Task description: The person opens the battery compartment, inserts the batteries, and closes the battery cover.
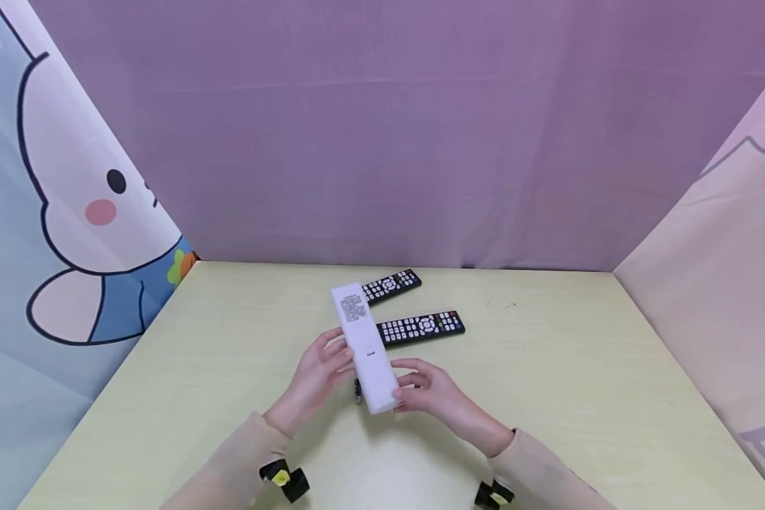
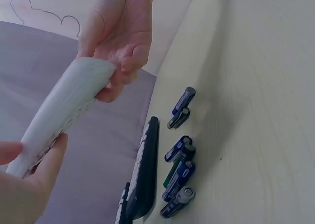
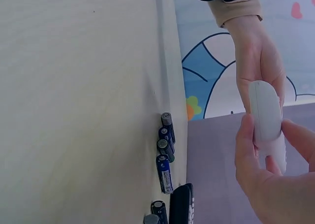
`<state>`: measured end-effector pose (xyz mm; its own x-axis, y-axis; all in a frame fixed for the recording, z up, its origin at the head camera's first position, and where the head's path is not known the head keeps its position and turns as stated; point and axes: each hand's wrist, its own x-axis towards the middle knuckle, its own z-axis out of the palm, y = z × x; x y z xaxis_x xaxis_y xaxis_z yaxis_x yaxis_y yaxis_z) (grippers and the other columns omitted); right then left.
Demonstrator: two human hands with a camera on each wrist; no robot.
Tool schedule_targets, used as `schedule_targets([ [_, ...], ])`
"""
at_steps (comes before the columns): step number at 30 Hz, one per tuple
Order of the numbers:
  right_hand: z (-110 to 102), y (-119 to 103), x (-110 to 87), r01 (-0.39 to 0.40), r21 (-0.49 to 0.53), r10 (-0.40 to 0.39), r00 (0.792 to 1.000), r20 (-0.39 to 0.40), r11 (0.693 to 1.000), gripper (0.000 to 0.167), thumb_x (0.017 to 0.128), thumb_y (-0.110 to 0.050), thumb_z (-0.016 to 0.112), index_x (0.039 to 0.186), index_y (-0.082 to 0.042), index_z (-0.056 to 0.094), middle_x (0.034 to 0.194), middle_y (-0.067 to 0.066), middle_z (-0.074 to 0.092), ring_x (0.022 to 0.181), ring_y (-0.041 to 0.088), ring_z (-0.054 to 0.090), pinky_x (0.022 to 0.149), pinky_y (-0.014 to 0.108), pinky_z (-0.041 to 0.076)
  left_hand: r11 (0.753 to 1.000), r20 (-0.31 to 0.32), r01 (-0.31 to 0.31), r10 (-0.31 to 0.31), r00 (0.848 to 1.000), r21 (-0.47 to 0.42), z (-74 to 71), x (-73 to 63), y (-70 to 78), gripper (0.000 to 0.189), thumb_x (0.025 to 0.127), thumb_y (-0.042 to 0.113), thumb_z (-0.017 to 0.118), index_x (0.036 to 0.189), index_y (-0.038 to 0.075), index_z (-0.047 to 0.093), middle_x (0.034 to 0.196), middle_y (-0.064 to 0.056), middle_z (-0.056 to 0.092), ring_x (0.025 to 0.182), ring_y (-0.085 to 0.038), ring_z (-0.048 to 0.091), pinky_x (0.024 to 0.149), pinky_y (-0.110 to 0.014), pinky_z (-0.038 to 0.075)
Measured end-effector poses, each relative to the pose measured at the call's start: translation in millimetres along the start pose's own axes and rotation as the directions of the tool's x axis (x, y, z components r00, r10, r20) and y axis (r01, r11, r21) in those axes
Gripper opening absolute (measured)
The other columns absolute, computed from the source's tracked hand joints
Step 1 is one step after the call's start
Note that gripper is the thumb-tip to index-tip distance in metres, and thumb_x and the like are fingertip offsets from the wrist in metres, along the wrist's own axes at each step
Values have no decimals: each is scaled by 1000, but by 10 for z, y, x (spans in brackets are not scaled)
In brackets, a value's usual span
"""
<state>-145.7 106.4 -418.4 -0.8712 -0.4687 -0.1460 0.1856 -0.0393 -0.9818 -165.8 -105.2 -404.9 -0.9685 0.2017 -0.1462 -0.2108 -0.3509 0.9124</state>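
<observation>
A white remote control (image 1: 371, 361) is held up above the table, its back with a printed label facing up and its buttoned side turned down. My left hand (image 1: 319, 370) grips it by the left edge, thumb and fingers on either side in the left wrist view. My right hand (image 1: 438, 391) pinches the near end, and in the right wrist view its thumb and fingers lie on both sides of the white casing (image 3: 267, 113). Below the remote, several batteries (image 2: 179, 150) lie on the table; in the head view they are mostly hidden, with one battery (image 1: 358, 392) showing.
Two black remote controls lie buttons up behind the white one: a nearer black remote (image 1: 423, 326) and a farther black remote (image 1: 392, 285), each partly covered by it. The pale table (image 1: 548, 397) ends at a purple cloth wall (image 1: 382, 142), with printed cloth panels at both sides.
</observation>
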Motion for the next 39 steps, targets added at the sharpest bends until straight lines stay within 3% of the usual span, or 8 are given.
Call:
schedule_targets([
  [3,-11,1,-19,-15,21,15,1000,-1,1000,55,79,-3,62,127,5,37,96,13,58,82,21,60,79,41,50,997,-36,-23,25,999,71,6,-5,31,52,81,-9,49,129,-1,30,108,-13,56,80,-15,61,74,-32,52],
  [8,-5,3,-60,-8,23,8,1000,2,1000,54,78,-3,62,126,5,38,98,13,57,84,21,59,79,38,50,982,-58,-81,92,994,172,18,4,88,62,78,-8,55,131,5,27,106,-20,56,76,-18,62,69,-37,53],
  [14,21,10,-106,2,51,-4,999,35,999,54,77,-2,62,125,4,38,102,12,56,86,20,59,81,37,49,969,-73,-127,145,987,211,24,24,178,72,81,-7,54,137,20,18,109,-19,54,76,-18,62,65,-38,54],
  [19,31,19,-138,15,79,-21,997,68,997,53,79,-3,61,126,6,36,102,11,55,85,18,60,81,38,49,956,-44,-165,180,983,241,31,36,259,77,82,-6,54,138,30,15,112,-23,53,73,-20,63,65,-40,54],
  [28,11,31,-163,-4,55,0,997,74,998,54,78,-2,61,126,4,38,103,10,56,89,20,58,82,38,49,951,-10,-191,199,980,242,1,31,315,70,82,-9,52,137,24,23,110,-23,54,76,-19,63,62,-41,54],
  [39,-14,-5,-168,15,11,-15,999,32,1000,51,79,-4,61,124,7,40,106,15,56,91,18,58,84,35,48,956,-52,-178,195,979,232,41,-14,329,65,83,-8,51,134,24,25,114,-23,52,81,-19,62,64,-41,54],
])
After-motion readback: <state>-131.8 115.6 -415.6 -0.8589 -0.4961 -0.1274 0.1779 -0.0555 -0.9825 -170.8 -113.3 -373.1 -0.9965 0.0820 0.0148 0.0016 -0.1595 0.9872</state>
